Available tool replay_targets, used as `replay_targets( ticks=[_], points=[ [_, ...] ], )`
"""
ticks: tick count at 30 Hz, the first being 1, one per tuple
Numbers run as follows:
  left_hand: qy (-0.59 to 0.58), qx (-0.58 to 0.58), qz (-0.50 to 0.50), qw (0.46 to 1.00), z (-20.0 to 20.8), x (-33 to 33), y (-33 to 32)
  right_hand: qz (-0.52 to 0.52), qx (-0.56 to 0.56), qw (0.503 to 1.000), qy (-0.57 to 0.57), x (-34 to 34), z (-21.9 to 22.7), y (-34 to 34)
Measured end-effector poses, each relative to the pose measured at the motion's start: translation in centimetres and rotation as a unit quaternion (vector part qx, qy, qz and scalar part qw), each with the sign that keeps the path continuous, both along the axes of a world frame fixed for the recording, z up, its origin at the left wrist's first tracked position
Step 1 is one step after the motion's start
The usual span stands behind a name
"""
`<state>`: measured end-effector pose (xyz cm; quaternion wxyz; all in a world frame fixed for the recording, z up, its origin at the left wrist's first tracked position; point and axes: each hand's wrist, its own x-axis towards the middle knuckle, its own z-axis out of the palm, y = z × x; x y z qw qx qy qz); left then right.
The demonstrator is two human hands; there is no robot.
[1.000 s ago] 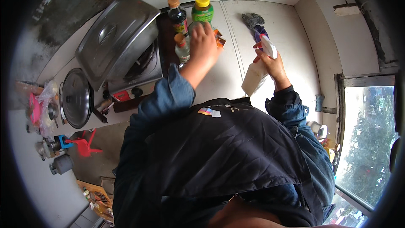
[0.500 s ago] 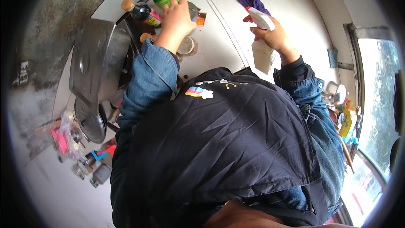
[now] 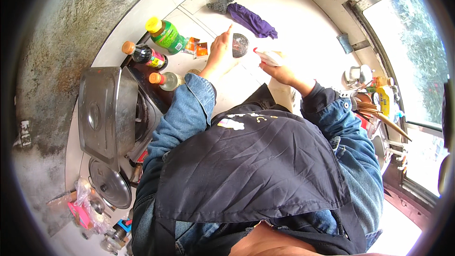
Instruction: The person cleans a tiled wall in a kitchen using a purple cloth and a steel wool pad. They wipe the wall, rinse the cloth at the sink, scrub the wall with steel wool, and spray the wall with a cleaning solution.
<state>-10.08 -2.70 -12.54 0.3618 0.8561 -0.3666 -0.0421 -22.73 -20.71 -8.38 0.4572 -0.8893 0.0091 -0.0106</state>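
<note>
My left hand (image 3: 220, 53) grips the left side of a round jar (image 3: 241, 45) with a dark, speckled top, held over the white counter. Its fingers are partly hidden. In my right hand (image 3: 284, 72) is a spray bottle (image 3: 283, 94) with a white head and red nozzle, the nozzle pointing left toward the jar. Left of my left hand lie orange sachets (image 3: 195, 47). Beside them stand a green-labelled bottle (image 3: 169, 37) with a yellow cap, a dark sauce bottle (image 3: 147, 56) and a clear bottle (image 3: 168, 81) with an orange cap.
A purple cloth (image 3: 251, 20) and a grey scouring pad (image 3: 221, 4) lie at the back of the counter. A large metal pan (image 3: 99, 109) stands on the stove at left, near a round lid (image 3: 110, 182). Utensils and a yellow bottle (image 3: 386, 99) crowd the right, by the window.
My left hand has brought the jar rightward, away from the green-labelled bottle. My right hand, still holding the spray bottle, is now closer to it. The view has shifted.
</note>
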Motion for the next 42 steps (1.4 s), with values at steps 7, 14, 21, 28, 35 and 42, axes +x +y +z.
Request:
replay_targets(
  ticks=[7, 14, 21, 28, 35, 42],
  points=[
    [-0.014, -0.071, 0.061, 0.996, -2.1, 0.3, 0.1, 0.012, 0.068, 0.997, -0.046, -0.1, -0.6, 0.1],
    [0.038, -0.112, 0.08, 0.99, -2.1, 0.2, 0.8, -0.016, 0.014, 1.0, -0.021, 1.6, -1.7, 1.2],
    [-0.016, -0.07, 0.104, 0.992, -1.5, -0.7, 1.2, -0.025, 0.041, 0.998, -0.038, 1.7, -3.0, -0.5],
    [-0.118, -0.008, 0.013, 0.993, 0.2, -0.1, 0.8, 0.035, -0.09, 0.994, -0.044, -0.5, -4.7, -1.9],
    [-0.088, 0.048, -0.042, 0.994, -0.1, 2.1, 0.1, 0.052, 0.051, 0.997, 0.0, -1.4, -7.1, -1.5],
    [-0.013, 0.232, 0.119, 0.965, 2.6, 3.3, 1.4, 0.004, 0.152, 0.988, 0.009, -0.4, -8.6, 0.0]
  ],
)
